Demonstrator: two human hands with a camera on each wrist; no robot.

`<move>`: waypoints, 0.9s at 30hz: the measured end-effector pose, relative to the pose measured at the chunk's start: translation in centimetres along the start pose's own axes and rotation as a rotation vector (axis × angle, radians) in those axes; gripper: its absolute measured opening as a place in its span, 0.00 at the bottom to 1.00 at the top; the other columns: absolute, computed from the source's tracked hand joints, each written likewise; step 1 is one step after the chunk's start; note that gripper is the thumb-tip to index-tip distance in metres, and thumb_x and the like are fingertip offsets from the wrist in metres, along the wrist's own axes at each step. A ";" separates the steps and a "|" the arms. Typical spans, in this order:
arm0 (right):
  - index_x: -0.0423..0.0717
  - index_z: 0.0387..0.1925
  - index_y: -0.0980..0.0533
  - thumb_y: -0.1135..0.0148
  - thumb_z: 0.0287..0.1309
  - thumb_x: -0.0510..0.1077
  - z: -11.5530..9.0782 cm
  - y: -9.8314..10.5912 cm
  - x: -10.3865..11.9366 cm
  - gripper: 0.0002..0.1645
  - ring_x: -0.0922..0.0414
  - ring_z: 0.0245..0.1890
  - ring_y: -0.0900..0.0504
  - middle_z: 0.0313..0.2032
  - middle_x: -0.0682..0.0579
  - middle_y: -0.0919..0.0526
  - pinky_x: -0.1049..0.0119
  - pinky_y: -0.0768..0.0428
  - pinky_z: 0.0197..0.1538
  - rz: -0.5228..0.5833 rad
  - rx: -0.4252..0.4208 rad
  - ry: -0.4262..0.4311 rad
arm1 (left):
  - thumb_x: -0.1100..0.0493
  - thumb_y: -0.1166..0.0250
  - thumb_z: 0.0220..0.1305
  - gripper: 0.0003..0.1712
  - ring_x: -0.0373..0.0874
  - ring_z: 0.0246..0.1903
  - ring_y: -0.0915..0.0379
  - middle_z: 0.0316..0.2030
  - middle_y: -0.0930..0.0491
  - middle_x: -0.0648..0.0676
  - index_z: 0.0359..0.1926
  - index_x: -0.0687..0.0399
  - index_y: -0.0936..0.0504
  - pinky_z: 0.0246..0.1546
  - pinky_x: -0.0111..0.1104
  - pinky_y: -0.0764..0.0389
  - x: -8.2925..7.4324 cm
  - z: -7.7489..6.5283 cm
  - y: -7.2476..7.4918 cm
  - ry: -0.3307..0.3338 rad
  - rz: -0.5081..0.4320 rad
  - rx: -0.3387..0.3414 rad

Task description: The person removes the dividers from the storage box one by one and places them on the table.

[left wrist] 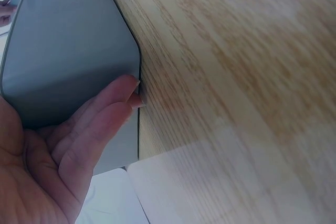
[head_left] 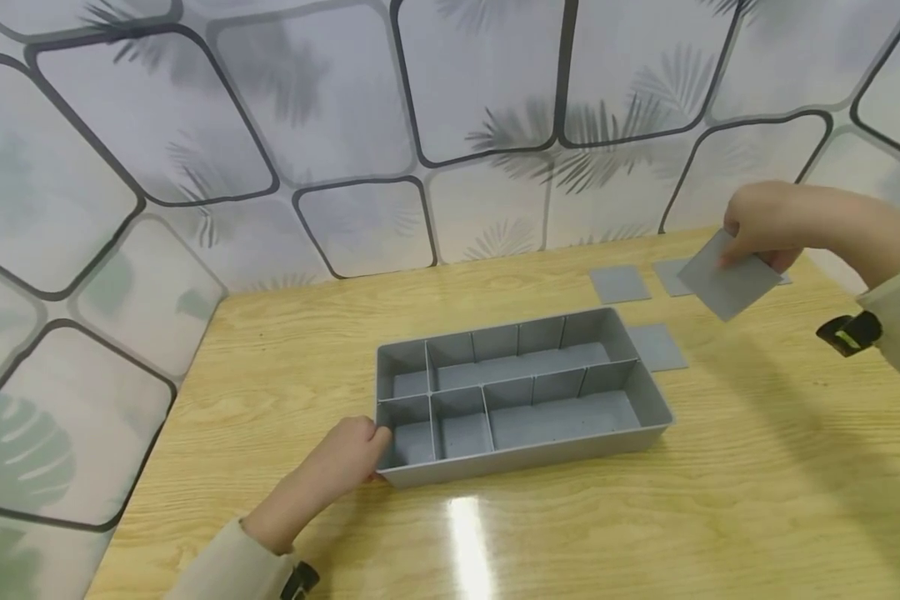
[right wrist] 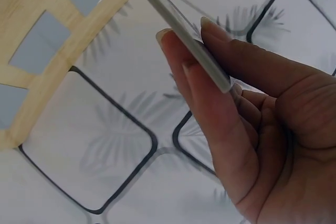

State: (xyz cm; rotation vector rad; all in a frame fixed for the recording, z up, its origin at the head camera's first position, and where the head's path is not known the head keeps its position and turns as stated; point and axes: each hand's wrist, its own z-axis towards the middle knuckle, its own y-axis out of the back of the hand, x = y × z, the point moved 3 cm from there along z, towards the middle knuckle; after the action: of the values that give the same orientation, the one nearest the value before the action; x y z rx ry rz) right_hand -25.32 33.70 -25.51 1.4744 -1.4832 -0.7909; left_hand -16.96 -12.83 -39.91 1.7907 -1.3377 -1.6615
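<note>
A grey divided box (head_left: 525,454) sits on the table, split by thin partitions into compartments of different lengths. At its left end, my left hand (head_left: 356,446) grips the wall near the front corner. The left wrist view shows the fingers (left wrist: 97,132) against the outside of the box wall (left wrist: 68,35), close to the table. Above the table at the right, my right hand (head_left: 768,221) pinches a thin grey square plate (head_left: 731,279) between thumb and fingers. From the right wrist, this plate (right wrist: 184,35) appears edge-on; whether it is a single piece I cannot tell.
More flat grey squares lie on the wood-grain table (head_left: 285,350): one (head_left: 619,284) behind the box, one (head_left: 658,347) against its right side, and others (head_left: 671,273) partly hidden behind the held plate. A patterned wall covering (head_left: 487,208) borders the back and left.
</note>
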 end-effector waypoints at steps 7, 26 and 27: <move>0.35 0.24 0.32 0.41 0.50 0.47 0.4 -1.8 -2.8 0.17 0.55 0.23 0.26 0.24 0.47 0.27 0.60 0.21 0.25 0.148 0.048 -0.051 | 0.59 0.57 0.60 0.21 0.44 0.15 0.36 0.14 0.32 0.53 0.11 0.56 0.34 0.21 0.36 0.31 0.0 0.0 0.0 -0.002 0.017 -0.002; 0.35 0.24 0.32 0.38 0.48 0.49 3.0 -7.5 -8.1 0.19 0.58 0.20 0.25 0.21 0.50 0.25 0.64 0.21 0.25 0.399 0.110 -0.102 | 0.59 0.57 0.59 0.20 0.42 0.14 0.33 0.14 0.30 0.53 0.14 0.58 0.31 0.21 0.35 0.29 -0.2 0.0 0.0 0.017 -0.019 -0.005; 0.37 0.22 0.32 0.38 0.48 0.48 3.2 -7.8 -8.3 0.18 0.59 0.19 0.25 0.20 0.51 0.25 0.65 0.21 0.25 0.404 0.111 -0.105 | 0.59 0.57 0.59 0.19 0.42 0.14 0.33 0.14 0.30 0.53 0.14 0.59 0.31 0.21 0.35 0.29 -0.2 -0.1 0.0 0.016 -0.018 -0.006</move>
State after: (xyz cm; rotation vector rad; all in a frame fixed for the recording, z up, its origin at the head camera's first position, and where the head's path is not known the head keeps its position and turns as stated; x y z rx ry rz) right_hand -25.54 40.72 -35.03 1.1669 -1.8527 -0.5529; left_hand -16.88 -12.71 -39.78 1.8140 -1.3118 -1.6557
